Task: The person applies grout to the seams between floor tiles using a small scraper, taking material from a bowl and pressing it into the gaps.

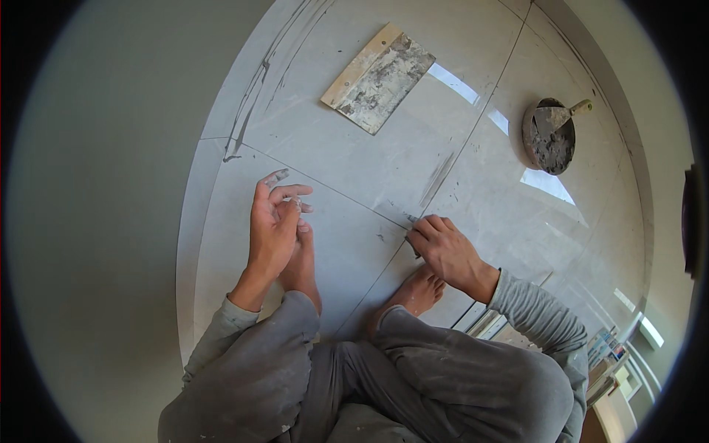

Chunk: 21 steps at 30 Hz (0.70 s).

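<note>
Pinching a dark piece [414,252] over smudged tiles [347,247] is the right grip [450,253] (left grip [272,235] loosely spread), grey wall [111,221] leftward.

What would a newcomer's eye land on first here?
Probably the broad, paste-smeared scraper, lying on the pale tiles at top centre. Next comes the round pan of dark paste at upper right, with a putty knife in it. Then, right of centre, the right hand holds a mostly hidden dark piece.
</note>
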Motion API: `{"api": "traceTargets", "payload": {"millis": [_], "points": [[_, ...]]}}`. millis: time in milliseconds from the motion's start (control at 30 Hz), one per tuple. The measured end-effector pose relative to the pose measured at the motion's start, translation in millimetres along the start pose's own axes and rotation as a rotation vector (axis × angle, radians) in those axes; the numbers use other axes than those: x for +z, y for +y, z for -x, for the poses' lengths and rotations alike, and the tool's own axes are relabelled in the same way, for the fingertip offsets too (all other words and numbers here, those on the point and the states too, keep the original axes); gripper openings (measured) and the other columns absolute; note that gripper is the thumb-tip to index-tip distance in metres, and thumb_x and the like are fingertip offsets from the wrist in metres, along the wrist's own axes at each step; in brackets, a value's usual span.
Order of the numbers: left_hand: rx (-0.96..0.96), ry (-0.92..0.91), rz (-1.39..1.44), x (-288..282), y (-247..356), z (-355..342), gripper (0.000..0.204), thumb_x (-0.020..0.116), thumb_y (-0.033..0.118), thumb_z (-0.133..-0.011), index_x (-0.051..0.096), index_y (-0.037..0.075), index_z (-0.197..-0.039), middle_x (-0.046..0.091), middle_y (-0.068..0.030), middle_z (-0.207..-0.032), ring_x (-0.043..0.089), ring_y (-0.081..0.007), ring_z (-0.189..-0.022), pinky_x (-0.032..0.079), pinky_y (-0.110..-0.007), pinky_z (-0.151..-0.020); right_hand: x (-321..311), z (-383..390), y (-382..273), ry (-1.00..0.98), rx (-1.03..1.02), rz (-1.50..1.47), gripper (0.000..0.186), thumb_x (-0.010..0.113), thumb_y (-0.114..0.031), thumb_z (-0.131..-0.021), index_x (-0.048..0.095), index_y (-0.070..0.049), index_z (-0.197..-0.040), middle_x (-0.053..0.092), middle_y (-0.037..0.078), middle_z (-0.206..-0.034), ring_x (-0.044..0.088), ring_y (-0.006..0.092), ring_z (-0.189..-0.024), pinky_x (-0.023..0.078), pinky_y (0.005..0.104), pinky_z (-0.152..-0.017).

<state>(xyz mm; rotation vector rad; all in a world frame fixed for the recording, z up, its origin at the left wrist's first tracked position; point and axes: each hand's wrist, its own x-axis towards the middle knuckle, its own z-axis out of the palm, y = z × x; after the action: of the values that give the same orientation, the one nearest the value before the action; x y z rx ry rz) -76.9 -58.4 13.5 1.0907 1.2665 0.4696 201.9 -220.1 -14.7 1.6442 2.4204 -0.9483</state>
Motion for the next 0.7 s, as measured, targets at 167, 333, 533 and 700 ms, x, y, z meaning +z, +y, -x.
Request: {"api": "traceTargets", "payload": {"millis": [167,333,533,700], "points": [[-0.013,-0.001,-0.029,4,1,-5,0.042,0.048,-0.001,-0.102,0.032,-0.004,-0.141,0.065,-0.0171,-0.122,0.064,-0.0175,-0.096,0.054,-0.027,-0.073,5,-55,-4,0.447,-0.130,0.019,0.028,0.056,-0.014,-0.091,0.065,0.002,-0.112,0.059,0.011,-0.116,0.055,0.0262,-0.112,0.047,0.0363,-0.097],[0.003,0.014,-0.047,-3,4,0,0.042,0.048,-0.001,-0.102,0.033,-0.004,-0.141,0.065,-0.0170,-0.122,0.064,-0.0180,-0.097,0.055,-0.029,-0.077,19,-12,-9,0.130,-0.146,0.059,0.033,0.054,-0.013,-0.092,0.064,0.003,-0.119,0.058,0.013,-0.123,0.055,0.0277,-0.116,0.046,0.0368,-0.101],[-0.023,0.036,-0.026,-7,-8,-2,0.041,0.048,-0.001,-0.102,0.036,-0.003,-0.141,0.066,-0.0166,-0.122,0.065,-0.0184,-0.097,0.055,-0.030,-0.080,9,-50,-17,0.358,-0.071,-0.070,0.044,0.056,-0.013,-0.089,0.059,0.006,-0.128,0.058,0.015,-0.120,0.055,0.0285,-0.113,0.047,0.0365,-0.100],[-0.051,0.017,-0.040,-8,-7,4,0.038,0.048,-0.002,-0.102,0.039,-0.004,-0.139,0.066,-0.0159,-0.121,0.065,-0.0176,-0.095,0.056,-0.029,-0.079,45,-56,-55,0.396,0.027,-0.035,0.045,0.056,-0.012,-0.088,0.058,0.008,-0.129,0.056,0.017,-0.121,0.053,0.0300,-0.115,0.047,0.0366,-0.100]]}}
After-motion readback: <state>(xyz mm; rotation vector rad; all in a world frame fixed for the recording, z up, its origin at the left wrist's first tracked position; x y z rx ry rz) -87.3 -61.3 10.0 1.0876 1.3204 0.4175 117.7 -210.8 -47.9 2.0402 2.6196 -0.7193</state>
